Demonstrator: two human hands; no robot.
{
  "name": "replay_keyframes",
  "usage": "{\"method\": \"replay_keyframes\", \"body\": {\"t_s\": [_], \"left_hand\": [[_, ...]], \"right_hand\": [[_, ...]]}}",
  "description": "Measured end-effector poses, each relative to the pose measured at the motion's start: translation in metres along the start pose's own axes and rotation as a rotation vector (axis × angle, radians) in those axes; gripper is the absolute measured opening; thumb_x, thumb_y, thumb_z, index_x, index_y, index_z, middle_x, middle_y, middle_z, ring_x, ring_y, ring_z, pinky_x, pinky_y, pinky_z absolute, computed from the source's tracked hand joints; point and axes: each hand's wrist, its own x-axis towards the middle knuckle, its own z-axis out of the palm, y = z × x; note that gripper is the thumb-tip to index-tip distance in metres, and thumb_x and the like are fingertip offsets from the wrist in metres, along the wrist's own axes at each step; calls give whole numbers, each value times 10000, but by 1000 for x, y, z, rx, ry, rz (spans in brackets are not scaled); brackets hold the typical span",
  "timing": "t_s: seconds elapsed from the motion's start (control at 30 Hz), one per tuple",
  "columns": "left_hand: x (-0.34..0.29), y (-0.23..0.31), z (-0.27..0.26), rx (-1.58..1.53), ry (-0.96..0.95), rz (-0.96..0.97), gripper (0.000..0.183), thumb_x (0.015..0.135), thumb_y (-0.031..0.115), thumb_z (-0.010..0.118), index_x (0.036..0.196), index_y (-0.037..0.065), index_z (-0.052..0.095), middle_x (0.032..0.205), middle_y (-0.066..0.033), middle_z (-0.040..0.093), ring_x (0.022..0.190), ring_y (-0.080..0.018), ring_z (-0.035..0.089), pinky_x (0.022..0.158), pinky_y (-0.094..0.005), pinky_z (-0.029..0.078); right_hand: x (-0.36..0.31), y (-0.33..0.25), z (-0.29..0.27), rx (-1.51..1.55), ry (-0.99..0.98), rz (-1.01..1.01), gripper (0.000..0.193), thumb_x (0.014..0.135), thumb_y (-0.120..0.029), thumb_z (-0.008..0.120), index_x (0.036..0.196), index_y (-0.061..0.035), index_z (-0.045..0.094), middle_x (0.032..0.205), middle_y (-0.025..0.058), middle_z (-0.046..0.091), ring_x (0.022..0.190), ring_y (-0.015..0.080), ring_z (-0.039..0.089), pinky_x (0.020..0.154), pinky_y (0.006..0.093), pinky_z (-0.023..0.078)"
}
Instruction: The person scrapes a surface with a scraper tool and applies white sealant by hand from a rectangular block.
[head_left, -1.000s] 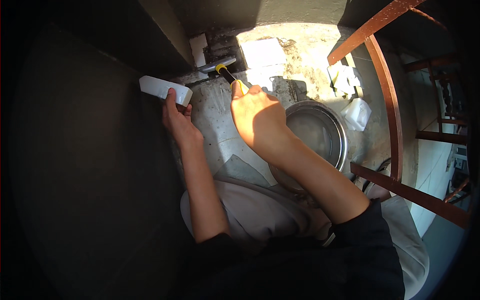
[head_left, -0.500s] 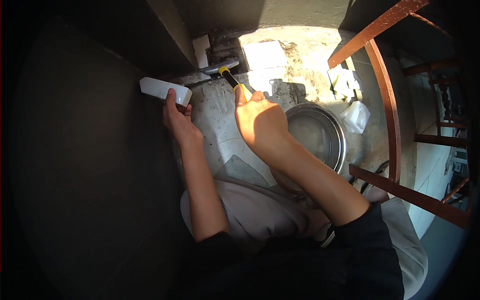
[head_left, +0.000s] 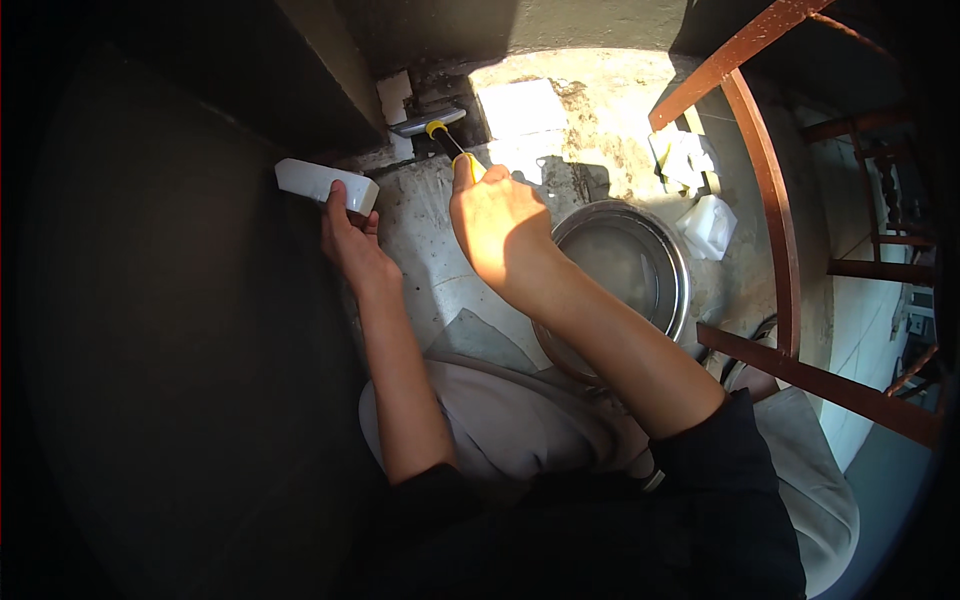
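My right hand (head_left: 500,222) is closed round the yellow-and-black handle of a scraper (head_left: 440,126) with a wide grey head. That head lies over a dark, rough patch of floor by the wall corner, beside white tile pieces. My left hand (head_left: 356,245) grips the near end of a white oblong block (head_left: 322,184), thumb on top, its far end close to the dark wall. What the block is I cannot make out. Below and right of my right hand sits a round metal basin (head_left: 680,290) holding cloudy liquid, partly covered by my forearm.
A sunlit white tile (head_left: 522,108) lies past the scraper. Right of the basin are a white plastic container (head_left: 708,228) and crumpled pale wrapping (head_left: 682,160). A reddish-brown metal frame (head_left: 768,190) stands on the right. Dark walls close in at left and ahead.
My right hand and the scraper have shifted slightly away from me and to the left. My left hand still holds the white block in nearly the same place.
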Motion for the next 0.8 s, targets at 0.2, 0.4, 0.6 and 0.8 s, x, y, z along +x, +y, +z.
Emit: {"method": "replay_keyframes", "body": {"t_s": [0.2,0.4,0.6,0.8], "left_hand": [[0,2,-2,-18,-7,-8,464,772,314,716,1102,39,541,980,-33,563,863,-110,516,698,-248,401],[2,-2,0,-12,2,-20,415,786,334,688,1066,50,572,949,-7,546,857,-94,504,717,-248,391],[0,2,-1,-14,-9,-2,423,782,338,692,1067,50,571,950,-11,545,851,-96,506,719,-253,393],[2,-1,0,-19,2,-4,405,781,340,694,1047,59,573,939,-11,549,841,-92,506,711,-249,393]], "right_hand": [[-4,-2,-7,-71,-130,19,492,863,-89,522,1303,72,373,1032,213,552,839,260,653,614,310,557],[16,-8,11,73,18,87,347,949,-116,373,1245,64,388,945,245,547,776,374,639,604,409,541],[12,-5,7,52,-1,72,326,978,-153,314,1216,47,413,967,250,546,808,383,632,631,414,544],[9,-4,6,37,-18,67,298,943,-127,380,1166,66,420,938,249,555,809,361,636,654,400,543]]}}
